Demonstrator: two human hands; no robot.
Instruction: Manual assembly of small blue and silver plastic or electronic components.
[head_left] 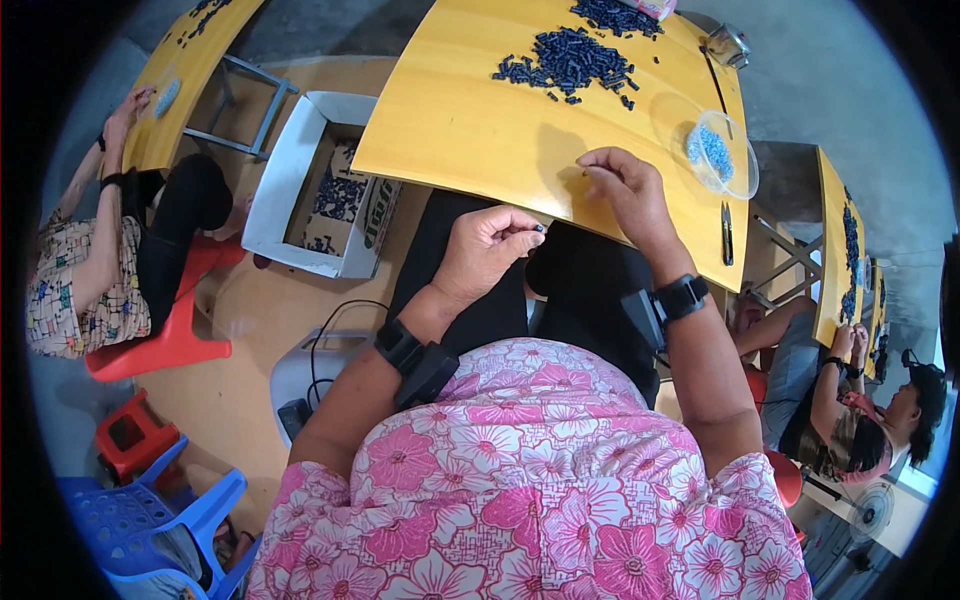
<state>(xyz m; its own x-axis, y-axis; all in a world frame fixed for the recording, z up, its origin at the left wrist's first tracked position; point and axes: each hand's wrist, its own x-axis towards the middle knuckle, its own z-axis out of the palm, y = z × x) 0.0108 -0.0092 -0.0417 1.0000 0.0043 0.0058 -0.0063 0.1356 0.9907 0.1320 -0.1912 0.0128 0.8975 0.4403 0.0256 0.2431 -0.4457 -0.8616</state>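
Pinched between the thumb and forefinger of my left hand (485,250) is a small dark cylindrical piece (540,229), just off the table's front edge. My right hand (635,195) hovers over the yellow table (450,120), its thumb and bent forefinger pinched together; whatever they hold is too small to make out. A pile of small dark cylindrical pieces (575,65) lies farther back on the table. To the right of my right hand stands a clear round tub (745,180) with small light-blue pieces (710,153) inside. Black-handled snips (727,235) lie nearer the right edge.
Left of the table, a white box (270,225) holds more dark pieces. A second dark pile (615,15), a metal cup (728,45) and a thin dark rod (715,85) are toward the back. People sit at side tables; red (180,320) and blue (150,510) seats stand left.
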